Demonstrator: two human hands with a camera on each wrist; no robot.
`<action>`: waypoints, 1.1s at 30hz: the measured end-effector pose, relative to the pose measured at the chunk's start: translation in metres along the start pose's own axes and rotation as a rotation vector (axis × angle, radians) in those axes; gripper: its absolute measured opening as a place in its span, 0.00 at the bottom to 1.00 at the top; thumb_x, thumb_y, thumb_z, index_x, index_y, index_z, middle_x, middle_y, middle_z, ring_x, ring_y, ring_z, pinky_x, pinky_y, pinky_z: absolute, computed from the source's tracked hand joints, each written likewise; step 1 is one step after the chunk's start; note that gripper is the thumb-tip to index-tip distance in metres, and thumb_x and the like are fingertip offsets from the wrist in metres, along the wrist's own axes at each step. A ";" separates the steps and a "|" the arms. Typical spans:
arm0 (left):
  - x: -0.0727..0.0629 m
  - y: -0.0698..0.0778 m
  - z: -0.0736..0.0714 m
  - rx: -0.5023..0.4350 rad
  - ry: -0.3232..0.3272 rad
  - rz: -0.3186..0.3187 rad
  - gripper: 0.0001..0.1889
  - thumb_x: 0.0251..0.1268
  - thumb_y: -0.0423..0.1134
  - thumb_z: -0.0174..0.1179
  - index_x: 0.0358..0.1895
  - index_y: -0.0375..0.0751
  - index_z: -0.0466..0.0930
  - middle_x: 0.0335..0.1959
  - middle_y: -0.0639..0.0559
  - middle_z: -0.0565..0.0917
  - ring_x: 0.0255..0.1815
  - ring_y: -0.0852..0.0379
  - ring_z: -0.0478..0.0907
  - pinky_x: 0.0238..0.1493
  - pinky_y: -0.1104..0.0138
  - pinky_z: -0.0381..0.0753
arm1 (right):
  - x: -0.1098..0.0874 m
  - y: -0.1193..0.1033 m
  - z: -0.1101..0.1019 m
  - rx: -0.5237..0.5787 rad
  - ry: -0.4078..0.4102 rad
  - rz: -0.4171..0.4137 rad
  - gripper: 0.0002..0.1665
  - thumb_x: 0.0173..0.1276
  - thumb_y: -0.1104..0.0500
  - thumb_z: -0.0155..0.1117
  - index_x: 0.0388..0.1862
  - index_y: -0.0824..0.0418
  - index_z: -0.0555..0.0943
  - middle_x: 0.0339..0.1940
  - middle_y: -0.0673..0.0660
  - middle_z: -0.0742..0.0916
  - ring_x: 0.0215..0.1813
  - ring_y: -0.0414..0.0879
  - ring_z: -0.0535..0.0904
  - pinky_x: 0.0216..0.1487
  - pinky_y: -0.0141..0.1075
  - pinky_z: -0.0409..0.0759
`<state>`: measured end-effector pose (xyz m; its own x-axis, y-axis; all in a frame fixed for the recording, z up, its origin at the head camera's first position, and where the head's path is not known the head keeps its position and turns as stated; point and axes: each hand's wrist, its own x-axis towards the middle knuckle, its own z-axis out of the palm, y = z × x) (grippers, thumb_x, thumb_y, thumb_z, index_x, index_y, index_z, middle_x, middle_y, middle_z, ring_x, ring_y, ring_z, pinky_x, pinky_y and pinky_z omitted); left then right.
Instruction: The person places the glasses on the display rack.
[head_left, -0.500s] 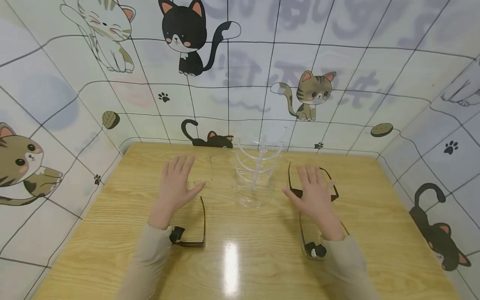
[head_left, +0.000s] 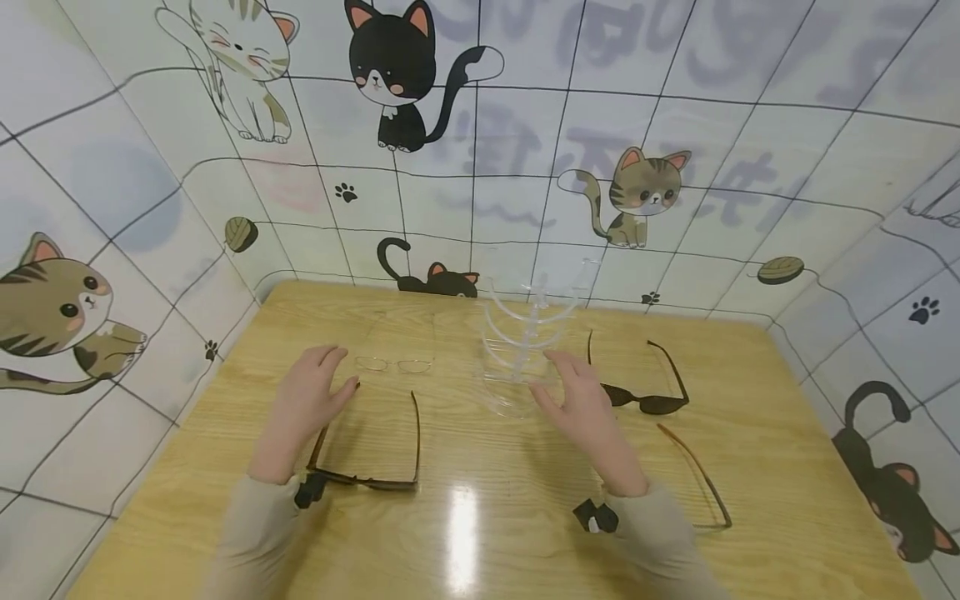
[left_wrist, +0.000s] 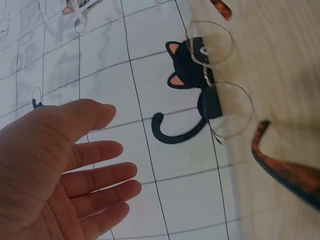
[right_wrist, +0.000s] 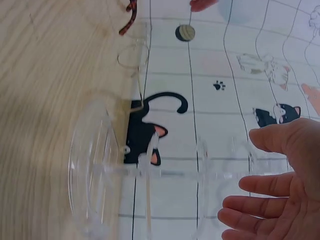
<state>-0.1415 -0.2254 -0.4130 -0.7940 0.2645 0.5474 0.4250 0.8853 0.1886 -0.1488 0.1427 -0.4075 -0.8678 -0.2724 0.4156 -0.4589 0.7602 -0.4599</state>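
Observation:
My left hand (head_left: 303,408) hovers at the left of the table, fingers loosely extended and holding nothing. Thin wire-rimmed glasses (head_left: 393,365) lie just to its right, and dark-framed glasses (head_left: 382,483) with tortoiseshell temples rest nearer me, partly behind the left wrist. Beside the clear tiered display stand (head_left: 534,317), my right hand (head_left: 583,408) reaches with relaxed fingers; contact with the stand cannot be told. In the right wrist view the transparent stand (right_wrist: 165,172) is left of that hand. Dark sunglasses (head_left: 663,406) lie right of it. My right forearm partly hides brown-templed glasses (head_left: 705,471).
The wooden table (head_left: 495,533) is bordered behind and at both sides by white grid-lined walls (head_left: 510,217) printed with cartoon cats. Small black pieces (head_left: 596,517) sit at the wrists. Light glares off the table's front middle.
My left hand has drawn left and back toward me, uncovering the wire-rimmed glasses. My right hand has moved left to the stand, uncovering the sunglasses. The head view has shifted slightly.

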 end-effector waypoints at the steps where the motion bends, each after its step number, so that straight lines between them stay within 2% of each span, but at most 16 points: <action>1: -0.003 -0.002 -0.001 0.002 -0.017 -0.014 0.21 0.50 0.31 0.69 0.47 0.22 0.76 0.44 0.30 0.78 0.47 0.35 0.75 0.46 0.48 0.78 | 0.000 -0.003 0.003 0.008 -0.007 0.006 0.30 0.62 0.56 0.67 0.60 0.68 0.72 0.56 0.69 0.77 0.59 0.64 0.71 0.49 0.56 0.76; 7: -0.020 -0.012 -0.007 0.003 -0.116 -0.096 0.18 0.54 0.30 0.66 0.47 0.23 0.76 0.44 0.31 0.79 0.47 0.35 0.75 0.44 0.48 0.79 | 0.003 -0.020 0.022 0.064 -0.050 0.003 0.28 0.63 0.58 0.66 0.59 0.69 0.72 0.55 0.66 0.79 0.57 0.61 0.74 0.53 0.52 0.77; 11: -0.029 -0.017 -0.008 -0.010 -0.172 -0.147 0.17 0.56 0.30 0.64 0.47 0.24 0.76 0.43 0.30 0.79 0.47 0.34 0.75 0.42 0.47 0.79 | 0.004 -0.031 0.035 0.077 -0.056 -0.051 0.26 0.62 0.59 0.67 0.56 0.70 0.74 0.52 0.66 0.81 0.56 0.60 0.75 0.53 0.50 0.77; 17: -0.045 -0.022 -0.009 -0.032 -0.215 -0.183 0.15 0.57 0.30 0.63 0.46 0.25 0.77 0.42 0.29 0.79 0.44 0.33 0.76 0.36 0.47 0.80 | 0.002 -0.047 0.055 0.109 -0.086 -0.124 0.23 0.61 0.60 0.67 0.52 0.71 0.76 0.49 0.66 0.82 0.53 0.60 0.77 0.52 0.48 0.78; 20: -0.052 -0.025 -0.007 -0.050 -0.229 -0.198 0.15 0.58 0.30 0.63 0.46 0.25 0.77 0.42 0.30 0.79 0.44 0.33 0.76 0.37 0.46 0.80 | 0.001 -0.053 0.064 0.126 -0.112 -0.138 0.22 0.61 0.61 0.67 0.51 0.71 0.77 0.48 0.66 0.83 0.53 0.60 0.77 0.52 0.48 0.78; 23: -0.058 -0.028 -0.004 -0.085 -0.258 -0.222 0.14 0.59 0.30 0.62 0.46 0.24 0.77 0.43 0.29 0.79 0.45 0.33 0.76 0.42 0.45 0.78 | 0.000 -0.059 0.074 0.145 -0.156 -0.141 0.20 0.61 0.61 0.67 0.50 0.70 0.78 0.48 0.64 0.83 0.52 0.58 0.78 0.51 0.46 0.79; 27: -0.066 -0.033 0.000 -0.139 -0.293 -0.251 0.14 0.61 0.31 0.60 0.46 0.24 0.78 0.43 0.30 0.80 0.46 0.33 0.76 0.45 0.45 0.77 | -0.002 -0.064 0.089 0.169 -0.254 -0.133 0.19 0.64 0.59 0.65 0.50 0.68 0.78 0.47 0.62 0.84 0.51 0.54 0.79 0.50 0.43 0.79; 33: -0.075 -0.034 0.002 -0.246 -0.305 -0.267 0.14 0.59 0.31 0.62 0.45 0.24 0.78 0.41 0.33 0.82 0.39 0.40 0.80 0.41 0.49 0.80 | -0.006 -0.070 0.109 0.203 -0.366 -0.159 0.16 0.65 0.57 0.64 0.45 0.68 0.81 0.41 0.60 0.85 0.42 0.49 0.81 0.43 0.36 0.81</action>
<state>-0.0973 -0.2743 -0.4620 -0.9653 0.1726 0.1961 0.2496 0.8307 0.4976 -0.1320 0.0267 -0.4632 -0.7771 -0.5949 0.2053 -0.5882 0.5706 -0.5731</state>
